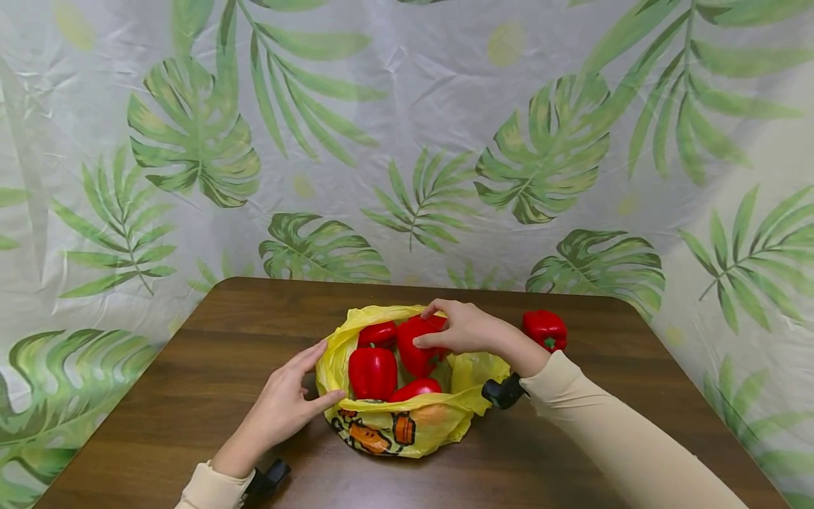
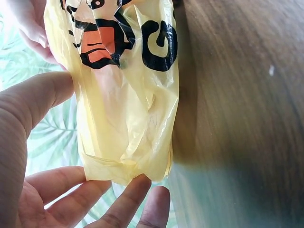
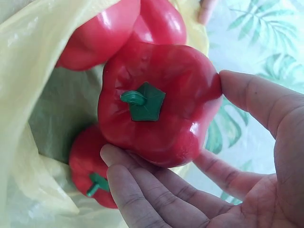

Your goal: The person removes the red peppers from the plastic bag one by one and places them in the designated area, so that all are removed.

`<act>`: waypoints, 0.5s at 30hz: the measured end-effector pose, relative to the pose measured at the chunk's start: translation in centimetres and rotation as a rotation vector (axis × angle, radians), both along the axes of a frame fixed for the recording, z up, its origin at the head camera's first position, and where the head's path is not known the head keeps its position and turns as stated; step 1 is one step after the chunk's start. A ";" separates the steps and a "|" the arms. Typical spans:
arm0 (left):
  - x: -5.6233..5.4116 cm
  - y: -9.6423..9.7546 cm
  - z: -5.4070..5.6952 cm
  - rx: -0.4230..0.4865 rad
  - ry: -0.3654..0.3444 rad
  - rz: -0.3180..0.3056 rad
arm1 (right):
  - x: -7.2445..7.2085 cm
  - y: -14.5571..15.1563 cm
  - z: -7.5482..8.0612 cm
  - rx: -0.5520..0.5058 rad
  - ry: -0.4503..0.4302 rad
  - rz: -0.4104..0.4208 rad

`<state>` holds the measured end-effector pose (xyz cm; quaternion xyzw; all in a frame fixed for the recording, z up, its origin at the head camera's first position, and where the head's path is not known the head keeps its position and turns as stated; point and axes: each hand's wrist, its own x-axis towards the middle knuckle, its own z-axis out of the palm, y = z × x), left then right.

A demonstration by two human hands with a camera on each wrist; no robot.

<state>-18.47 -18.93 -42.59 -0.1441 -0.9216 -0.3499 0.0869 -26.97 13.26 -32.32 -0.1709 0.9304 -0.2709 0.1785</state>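
Evidently gripping a red pepper [image 1: 413, 357] at one o'clock in the mouth of the yellow bag [image 1: 439, 422] with curled fingers of the right hand [image 1: 469, 329]; touching its rim at nine o'clock with spread fingers of the left hand [image 1: 289, 396], probably to steady the opening.

The left hand [image 2: 28, 204] touches a yellow plastic bag [image 2: 126, 118], printed in black and orange, with thumb and fingertips. Beside it lies the wood-grain table [image 2: 237, 95]; behind, part of the right hand [image 2: 32, 23] and a leaf-patterned backdrop [image 2: 59, 137].
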 end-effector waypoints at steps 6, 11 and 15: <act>0.0 0.0 0.0 0.007 0.002 -0.004 | 0.1 1.1 0.9 0.002 0.013 -0.002; 0.0 0.0 0.0 0.005 0.009 0.001 | 0.0 2.1 1.6 -0.016 0.009 -0.023; 0.0 0.0 0.0 -0.001 0.019 0.002 | 0.1 3.1 2.1 -0.041 0.002 -0.037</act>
